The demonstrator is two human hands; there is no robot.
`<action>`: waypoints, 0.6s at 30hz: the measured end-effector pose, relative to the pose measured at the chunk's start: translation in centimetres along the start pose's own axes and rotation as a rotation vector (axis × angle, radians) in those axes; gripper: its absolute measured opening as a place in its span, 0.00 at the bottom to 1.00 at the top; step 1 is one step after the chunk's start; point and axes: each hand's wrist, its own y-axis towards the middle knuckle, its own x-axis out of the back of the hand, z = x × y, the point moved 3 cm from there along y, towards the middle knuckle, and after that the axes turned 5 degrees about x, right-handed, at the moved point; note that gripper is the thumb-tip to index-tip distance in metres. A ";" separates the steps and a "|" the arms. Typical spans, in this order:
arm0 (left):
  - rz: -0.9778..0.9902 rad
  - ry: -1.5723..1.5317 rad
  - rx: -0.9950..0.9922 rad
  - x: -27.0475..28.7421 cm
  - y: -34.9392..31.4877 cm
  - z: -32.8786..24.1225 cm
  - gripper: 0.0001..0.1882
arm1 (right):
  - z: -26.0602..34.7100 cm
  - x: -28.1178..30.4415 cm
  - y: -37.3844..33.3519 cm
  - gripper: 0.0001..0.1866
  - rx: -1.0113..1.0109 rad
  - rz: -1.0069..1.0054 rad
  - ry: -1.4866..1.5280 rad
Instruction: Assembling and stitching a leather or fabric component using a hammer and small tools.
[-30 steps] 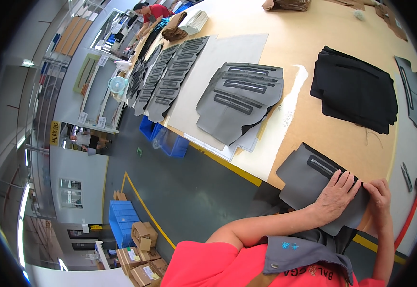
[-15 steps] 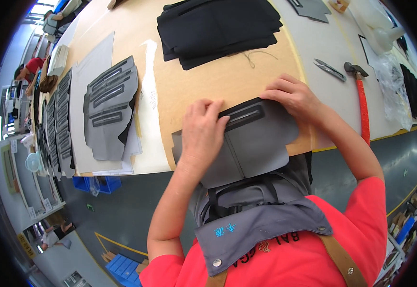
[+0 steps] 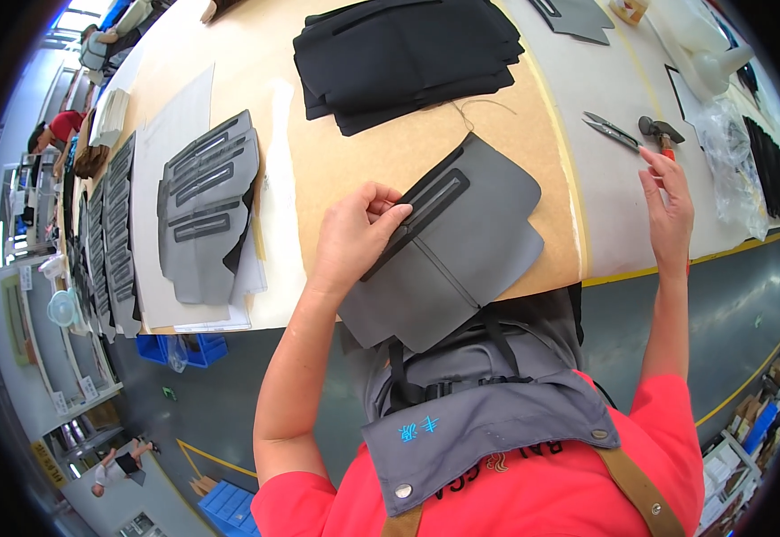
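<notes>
In the head view, the left hand [image 3: 354, 237] pinches a grey panel [image 3: 502, 228] by its far-left edge, along the black-framed slot [image 3: 434, 201]; the panel lies slanted on the near side of the bench [image 3: 354, 166], its near corner reaching past the edge toward the apron [image 3: 488, 421]. The right hand [image 3: 667, 201], thumb and fingers a little parted, lies over the red handle of the hammer [image 3: 661, 132], near the snips [image 3: 618, 134]; whether it touches the handle I cannot tell. The step in hand looks like steadying the panel while reaching for a tool; taking the hammer would call for closing the right fingers round its handle, with the panel held flat.
</notes>
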 end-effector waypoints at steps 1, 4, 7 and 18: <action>0.025 -0.057 0.023 0.0 0.1 0.2 0.14 | -0.5 0.4 -0.4 0.16 0.012 -0.038 -0.054; 0.107 -0.188 0.086 0.7 0.1 0.0 0.16 | -3.9 2.6 -1.3 0.20 -0.001 -0.075 -0.360; 0.184 -0.231 0.117 1.4 -0.2 0.3 0.17 | -5.9 4.2 -2.4 0.25 -0.157 -0.064 -0.486; 0.338 -0.529 0.228 0.6 -1.5 1.1 0.13 | 3.6 0.1 -1.2 0.23 0.145 -0.082 -0.295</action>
